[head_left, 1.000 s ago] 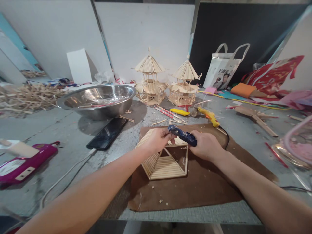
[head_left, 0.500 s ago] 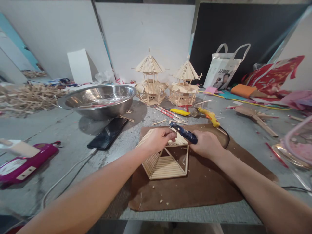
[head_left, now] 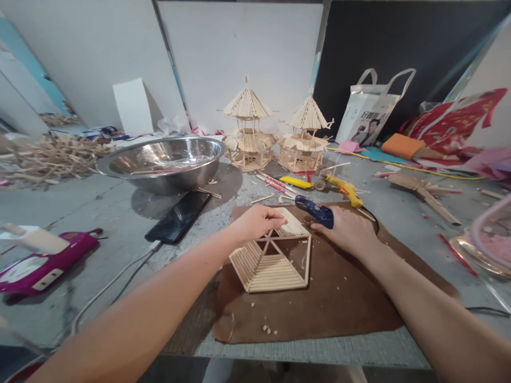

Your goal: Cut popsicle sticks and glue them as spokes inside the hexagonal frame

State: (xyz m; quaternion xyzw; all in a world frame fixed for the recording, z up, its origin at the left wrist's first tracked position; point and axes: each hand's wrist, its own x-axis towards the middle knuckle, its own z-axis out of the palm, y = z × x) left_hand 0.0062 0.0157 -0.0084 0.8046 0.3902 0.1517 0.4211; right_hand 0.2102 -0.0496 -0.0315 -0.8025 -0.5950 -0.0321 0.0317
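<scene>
A six-sided frame [head_left: 275, 272] of pale wooden sticks lies on a brown mat [head_left: 319, 314]. Several of its wedges are filled with rows of sticks; the right-hand ones are open. Over its upper left part is my left hand [head_left: 261, 221], thumb and fingertips pinched together; whatever they hold is too small to make out. My right hand [head_left: 349, 229] is wrapped round dark blue cutters [head_left: 315, 211], held above the mat to the right of the frame. The cutters' tip points up and left, apart from my left fingers.
Two stick pagodas [head_left: 248, 143] stand at the back. To the left are a steel bowl [head_left: 159, 178], a phone [head_left: 178, 218], a purple power strip [head_left: 59, 260] and a stick pile [head_left: 59, 157]. A yellow glue gun [head_left: 347, 191] and a yellow utility knife [head_left: 296, 182] lie beyond the mat.
My right hand has moved right with the cutters, away from my left fingers. My left hand has drawn slightly left, showing more of the frame's centre. The view has shifted a little.
</scene>
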